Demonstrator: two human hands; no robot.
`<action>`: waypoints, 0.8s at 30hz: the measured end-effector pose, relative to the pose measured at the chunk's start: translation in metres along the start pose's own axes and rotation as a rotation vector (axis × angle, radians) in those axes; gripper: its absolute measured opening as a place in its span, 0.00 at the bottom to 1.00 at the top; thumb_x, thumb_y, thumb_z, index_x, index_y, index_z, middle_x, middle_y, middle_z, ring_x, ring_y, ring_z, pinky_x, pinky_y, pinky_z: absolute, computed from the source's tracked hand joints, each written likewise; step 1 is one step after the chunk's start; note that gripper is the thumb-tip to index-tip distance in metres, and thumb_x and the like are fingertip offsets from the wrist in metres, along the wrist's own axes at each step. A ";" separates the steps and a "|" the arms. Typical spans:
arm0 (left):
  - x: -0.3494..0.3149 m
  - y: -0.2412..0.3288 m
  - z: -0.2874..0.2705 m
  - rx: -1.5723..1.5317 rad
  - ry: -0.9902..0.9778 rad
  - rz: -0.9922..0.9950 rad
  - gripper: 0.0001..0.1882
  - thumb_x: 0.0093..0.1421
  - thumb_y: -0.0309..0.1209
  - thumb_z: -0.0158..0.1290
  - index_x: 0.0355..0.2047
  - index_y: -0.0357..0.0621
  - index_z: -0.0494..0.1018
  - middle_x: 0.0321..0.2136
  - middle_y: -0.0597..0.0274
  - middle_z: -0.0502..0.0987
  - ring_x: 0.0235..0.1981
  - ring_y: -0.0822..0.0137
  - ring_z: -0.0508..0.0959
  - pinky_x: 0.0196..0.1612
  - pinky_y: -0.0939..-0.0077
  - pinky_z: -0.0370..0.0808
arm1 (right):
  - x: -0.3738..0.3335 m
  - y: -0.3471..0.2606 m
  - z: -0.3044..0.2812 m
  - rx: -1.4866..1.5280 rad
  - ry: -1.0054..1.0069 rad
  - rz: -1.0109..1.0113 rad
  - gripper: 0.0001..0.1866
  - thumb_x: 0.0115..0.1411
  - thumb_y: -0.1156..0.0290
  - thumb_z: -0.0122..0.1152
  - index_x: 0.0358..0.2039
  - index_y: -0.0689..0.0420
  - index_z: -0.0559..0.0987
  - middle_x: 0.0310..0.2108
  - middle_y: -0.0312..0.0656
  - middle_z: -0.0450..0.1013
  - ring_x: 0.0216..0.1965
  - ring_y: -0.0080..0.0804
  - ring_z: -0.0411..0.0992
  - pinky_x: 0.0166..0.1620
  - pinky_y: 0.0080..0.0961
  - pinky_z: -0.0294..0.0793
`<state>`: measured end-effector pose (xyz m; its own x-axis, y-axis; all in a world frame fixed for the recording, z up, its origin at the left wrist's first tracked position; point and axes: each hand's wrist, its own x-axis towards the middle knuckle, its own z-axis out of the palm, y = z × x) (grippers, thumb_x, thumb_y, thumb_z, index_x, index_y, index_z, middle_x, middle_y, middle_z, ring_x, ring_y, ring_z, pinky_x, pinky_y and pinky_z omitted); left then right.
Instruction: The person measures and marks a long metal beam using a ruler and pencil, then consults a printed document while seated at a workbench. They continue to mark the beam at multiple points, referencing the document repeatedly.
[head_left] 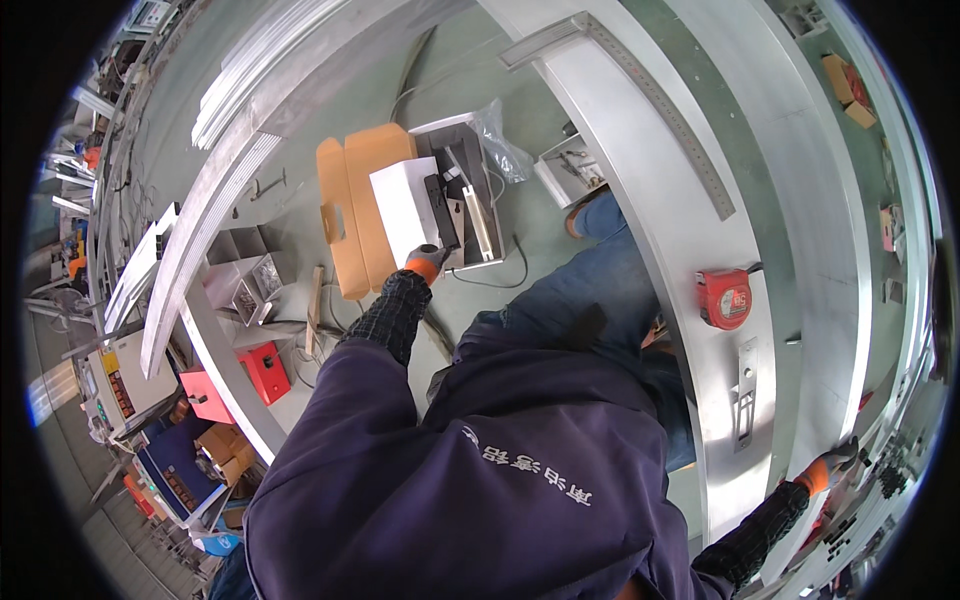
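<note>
The bar [439, 210] is black, narrow and straight-sided. It lies lengthwise along the left part of the open, dark-lined box [440, 125], its far end leaning slightly left, right beside the white slab [402, 210]; whether it lies quite flat is unclear. The panel [822, 230] is broad, smooth and silvery, running lengthwise down the right side.

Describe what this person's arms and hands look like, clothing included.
The left hand and right hand wear orange-and-grey gloves. Dark forearm covers with a pale grid pattern come next, gathered and wrinkled, then plain dark purple jacket sleeves.
</note>
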<state>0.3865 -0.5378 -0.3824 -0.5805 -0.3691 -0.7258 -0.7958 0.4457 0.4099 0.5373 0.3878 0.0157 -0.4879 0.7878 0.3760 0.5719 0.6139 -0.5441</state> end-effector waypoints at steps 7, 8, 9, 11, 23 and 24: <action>0.005 -0.006 0.055 -0.003 -0.039 0.149 0.28 0.59 0.47 0.65 0.49 0.36 0.80 0.44 0.52 0.84 0.46 0.60 0.82 0.51 0.68 0.77 | 0.002 -0.001 -0.009 -0.092 0.029 -0.004 0.24 0.76 0.53 0.44 0.60 0.57 0.75 0.57 0.44 0.75 0.58 0.41 0.75 0.61 0.34 0.75; -0.012 0.014 0.051 0.107 -0.085 0.156 0.30 0.55 0.49 0.64 0.49 0.36 0.80 0.47 0.46 0.83 0.50 0.53 0.82 0.55 0.66 0.76 | -0.006 -0.006 -0.008 0.004 0.059 -0.087 0.24 0.76 0.56 0.45 0.59 0.60 0.75 0.56 0.47 0.75 0.57 0.41 0.75 0.61 0.36 0.75; -0.010 0.017 0.056 0.161 -0.152 0.172 0.32 0.54 0.50 0.63 0.51 0.37 0.79 0.51 0.44 0.81 0.52 0.51 0.80 0.58 0.66 0.75 | -0.015 -0.017 -0.006 -0.068 0.095 -0.168 0.24 0.76 0.56 0.44 0.59 0.61 0.75 0.56 0.48 0.75 0.57 0.41 0.74 0.61 0.36 0.74; -0.029 0.022 0.058 0.221 -0.039 0.130 0.33 0.55 0.49 0.63 0.54 0.38 0.77 0.54 0.45 0.79 0.54 0.50 0.79 0.60 0.65 0.74 | -0.053 -0.097 0.001 -0.202 0.151 -0.346 0.24 0.77 0.56 0.42 0.58 0.62 0.75 0.56 0.50 0.74 0.57 0.40 0.74 0.62 0.37 0.74; -0.015 0.014 0.043 -0.004 0.522 -0.315 0.30 0.54 0.44 0.66 0.53 0.40 0.75 0.49 0.47 0.81 0.51 0.50 0.81 0.56 0.63 0.76 | -0.207 -0.240 0.098 0.053 -0.484 -0.588 0.24 0.76 0.60 0.45 0.63 0.62 0.69 0.60 0.52 0.70 0.61 0.51 0.70 0.64 0.44 0.68; 0.000 -0.018 0.037 -0.093 0.516 -0.408 0.27 0.59 0.46 0.60 0.54 0.43 0.75 0.50 0.51 0.81 0.52 0.49 0.80 0.56 0.61 0.76 | -0.199 -0.231 0.104 0.081 -0.538 -0.613 0.24 0.76 0.59 0.46 0.63 0.62 0.69 0.60 0.52 0.70 0.60 0.51 0.70 0.64 0.44 0.68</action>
<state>0.4073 -0.5152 -0.4101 -0.2189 -0.8466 -0.4851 -0.9674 0.1235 0.2210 0.4337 0.0833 -0.0114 -0.9598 0.1690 0.2239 0.0618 0.9059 -0.4189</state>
